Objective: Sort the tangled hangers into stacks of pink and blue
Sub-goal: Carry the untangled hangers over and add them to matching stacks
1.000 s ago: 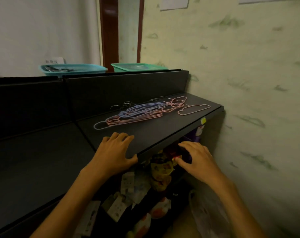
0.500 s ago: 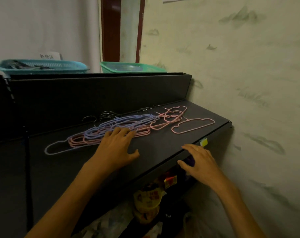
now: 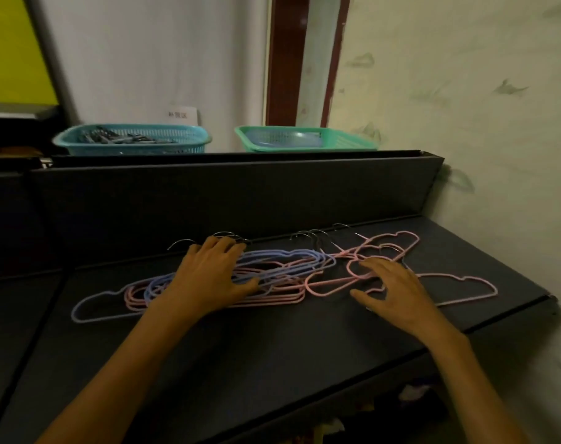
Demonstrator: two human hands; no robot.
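Left hand [image 3: 210, 277] lies flat, fingers spread, on tangled pink and blue hangers [image 3: 272, 274]; right hand [image 3: 398, 291] rests open on pink hangers [image 3: 353, 277], black shelf [image 3: 272, 347].

Dim indoor light. Dark grey metal shelf [image 3: 272, 363] with upright back panel [image 3: 240, 200]. On top behind it: blue plastic basket [image 3: 131, 141] at left, green plastic basket [image 3: 305, 139] at right. White wall [image 3: 160, 59] behind; dark red door frame [image 3: 287, 59]; mottled pale green wall [image 3: 465, 107] on right.

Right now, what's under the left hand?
The left hand lies flat on the tangled pile of blue and pink hangers, fingertips by the metal hooks. How they interlock beneath the palm is hidden.
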